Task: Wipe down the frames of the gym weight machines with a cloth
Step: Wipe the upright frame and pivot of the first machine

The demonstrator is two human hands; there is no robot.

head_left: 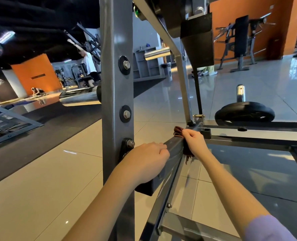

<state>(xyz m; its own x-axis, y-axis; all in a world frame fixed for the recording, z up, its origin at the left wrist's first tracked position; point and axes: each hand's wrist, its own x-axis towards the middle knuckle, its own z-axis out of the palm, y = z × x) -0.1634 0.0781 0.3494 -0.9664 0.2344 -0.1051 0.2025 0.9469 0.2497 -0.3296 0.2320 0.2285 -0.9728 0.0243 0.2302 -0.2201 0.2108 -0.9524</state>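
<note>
Brown cloth (178, 131) — pressed on frame bar (174, 143) (right hand (194, 142) gripping).

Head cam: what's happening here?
A person is wiping a gym machine's grey frame. The right hand grips a dark brown cloth draped over the low bar near its corner joint. The left hand grips the same bar beside the upright post. A weight plate sits on a peg behind.

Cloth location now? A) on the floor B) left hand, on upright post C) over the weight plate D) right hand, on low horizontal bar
D: the right hand holds the brown cloth on the low horizontal bar; the left hand grips that bar bare.
</note>
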